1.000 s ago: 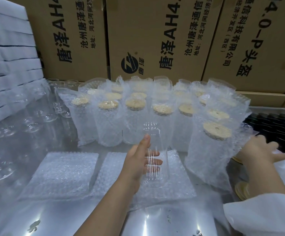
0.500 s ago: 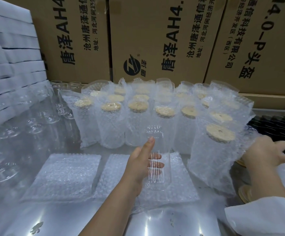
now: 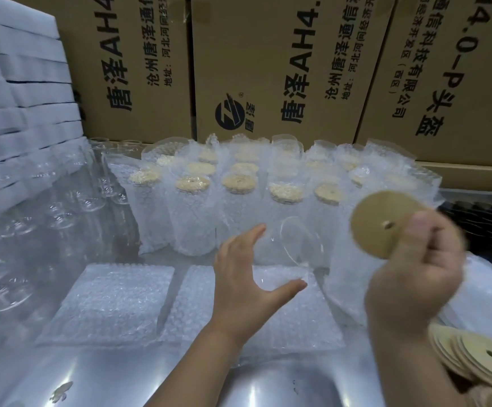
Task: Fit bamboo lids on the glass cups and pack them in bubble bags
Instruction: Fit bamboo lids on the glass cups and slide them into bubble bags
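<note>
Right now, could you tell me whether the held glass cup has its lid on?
Off: the glass cup's rim is bare, and the right hand holds the bamboo lid apart from it.

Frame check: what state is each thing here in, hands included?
left hand, grips the glass cup
glass cup, held tilted, no lid on
right hand, holds a bamboo lid
bamboo lid, in the air, not yet on the cup
bagged cups, upright, lidded, in bubble bags
flat bubble bags, empty, lying flat
loose lids, piled, unused
bare cups, unlidded, unbagged
</note>
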